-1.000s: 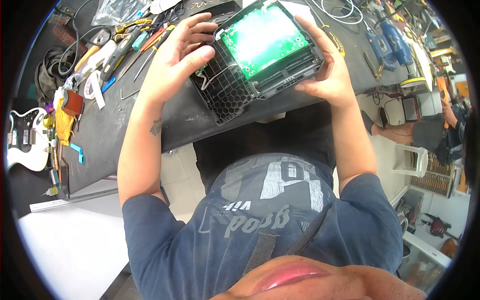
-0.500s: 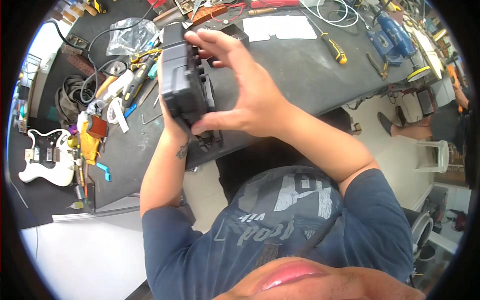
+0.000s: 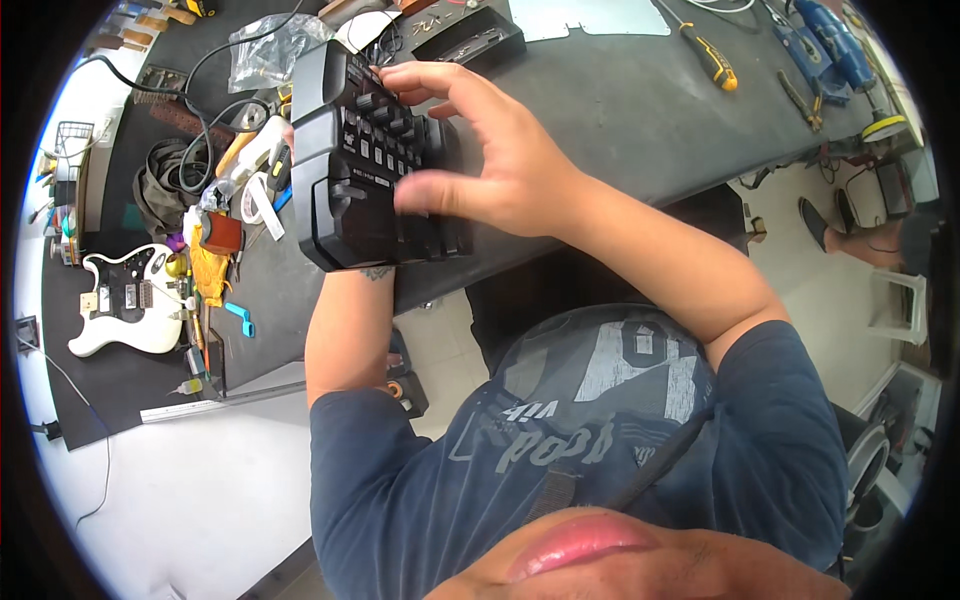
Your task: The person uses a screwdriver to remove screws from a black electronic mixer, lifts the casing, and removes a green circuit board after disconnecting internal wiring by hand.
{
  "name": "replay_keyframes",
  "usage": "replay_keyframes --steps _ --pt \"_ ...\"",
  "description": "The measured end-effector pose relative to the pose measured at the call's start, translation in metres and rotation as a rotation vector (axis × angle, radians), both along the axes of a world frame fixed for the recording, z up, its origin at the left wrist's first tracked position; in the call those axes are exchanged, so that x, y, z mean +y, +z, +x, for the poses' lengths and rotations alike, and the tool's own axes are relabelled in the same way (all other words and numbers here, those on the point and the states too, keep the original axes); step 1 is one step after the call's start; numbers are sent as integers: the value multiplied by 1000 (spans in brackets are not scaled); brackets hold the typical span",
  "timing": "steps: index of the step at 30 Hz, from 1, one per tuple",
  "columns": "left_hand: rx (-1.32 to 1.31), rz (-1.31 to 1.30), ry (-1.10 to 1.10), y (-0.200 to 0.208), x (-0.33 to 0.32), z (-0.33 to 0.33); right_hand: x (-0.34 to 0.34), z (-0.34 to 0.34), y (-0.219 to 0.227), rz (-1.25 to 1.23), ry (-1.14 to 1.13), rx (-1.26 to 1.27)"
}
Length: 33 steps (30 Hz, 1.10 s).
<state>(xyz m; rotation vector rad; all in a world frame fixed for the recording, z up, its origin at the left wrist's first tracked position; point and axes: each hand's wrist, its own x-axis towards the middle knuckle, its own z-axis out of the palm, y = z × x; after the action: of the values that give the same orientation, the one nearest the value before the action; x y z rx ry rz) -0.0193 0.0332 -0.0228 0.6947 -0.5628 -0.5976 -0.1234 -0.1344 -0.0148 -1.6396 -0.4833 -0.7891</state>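
A black electronic unit (image 3: 318, 190) with knobs and rows of small buttons, like a guitar effects pedal, is held up tilted above the workbench. Its control face points to the right. My left hand (image 3: 289, 136) grips it from behind and below; most of that hand is hidden by the unit, with a bit of finger at its left edge. In front of the controls, my right hand (image 3: 515, 165) has its thumb and fingers spread apart. Its fingertips are close to the upper knobs and its blurred thumb is over the lower face; whether they touch cannot be made out.
The dark workbench (image 3: 620, 130) carries a black tray (image 3: 470, 42), a yellow-black screwdriver (image 3: 712, 58), pliers (image 3: 800, 98) and a blue bench tool (image 3: 835, 45). At left lie a white guitar body (image 3: 130, 300), cables, a plastic bag (image 3: 265, 55) and mixed tools. Another person's leg (image 3: 870, 243) shows at right.
The unit has turned so that its knobs and buttons now show. It has shifted slightly left. My right thumb has lifted off its lower edge, and my view has moved a little.
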Motion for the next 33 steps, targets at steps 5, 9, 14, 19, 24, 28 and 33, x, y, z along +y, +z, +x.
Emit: replay_keyframes --steps 5,9,14,19,24,28,33 --pt "-129 134 230 1 -15 -8 -4 9 5 15 -98 -65" --pt "-38 35 156 -3 -14 1 -1 8 12 -19 -129 -68" --pt "70 -87 -43 -1 -14 3 -3 13 15 -66 -203 -129" --pt "10 -30 61 -2 -16 6 -1 18 14 10 -212 -139" --pt "76 -46 -11 -16 -12 20 -1 20 16 -11 -235 -162" --pt "10 -39 45 -18 -12 20 5 19 16 53 -233 -141" --pt "12 -13 64 -14 -12 19 5 19 16 77 -223 -133"
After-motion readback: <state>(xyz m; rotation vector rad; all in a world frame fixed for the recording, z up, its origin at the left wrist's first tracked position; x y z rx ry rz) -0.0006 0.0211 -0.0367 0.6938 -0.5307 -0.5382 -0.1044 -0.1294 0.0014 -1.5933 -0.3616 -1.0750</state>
